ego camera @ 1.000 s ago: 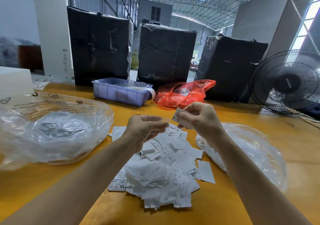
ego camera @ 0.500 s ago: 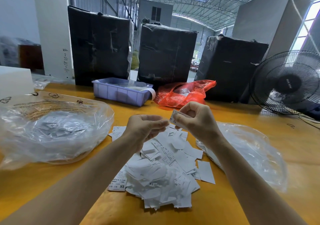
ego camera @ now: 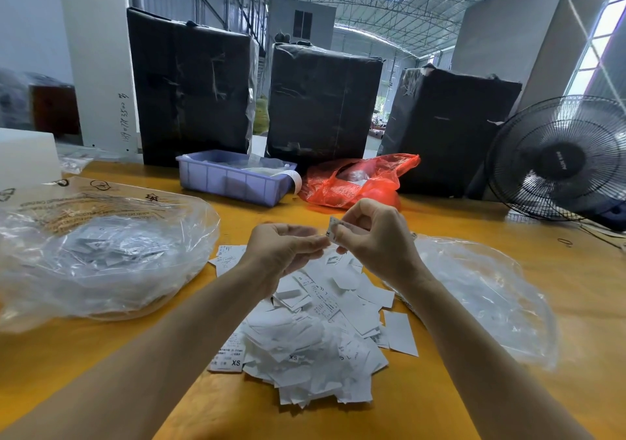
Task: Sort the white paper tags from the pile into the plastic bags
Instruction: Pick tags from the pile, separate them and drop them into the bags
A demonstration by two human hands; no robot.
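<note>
Since a second ago my right hand [ego camera: 376, 239] has drawn in toward my left hand [ego camera: 288, 246], and the tag [ego camera: 333, 233] it holds has turned more edge-on; the fingertips of both hands now almost meet. The pile and both bags have not shifted.

Head view. The tag sits between my two hands, above the far edge of the pile [ego camera: 315, 331] and clear of the table [ego camera: 440, 402]. My right hand pinches it between thumb and curled fingers. It is tilted, its long axis running from lower left up to the right, with a printed size mark on its near left end. My left hand is curled, thumb against fingertips, touching or just short of the tag's left edge. I cannot tell whether it grips the tag or a second one.

Deciding relation: the left bag [ego camera: 101, 253] lies well to the left of my hands, and the right bag [ego camera: 481, 290] lies just right of my right wrist. The right hand holds the tag and is nearer the right bag. I judge that the size mark is being read, and that the reading selects the bag.

Both forearms reach in from the near edge and converge over the pile.
</note>
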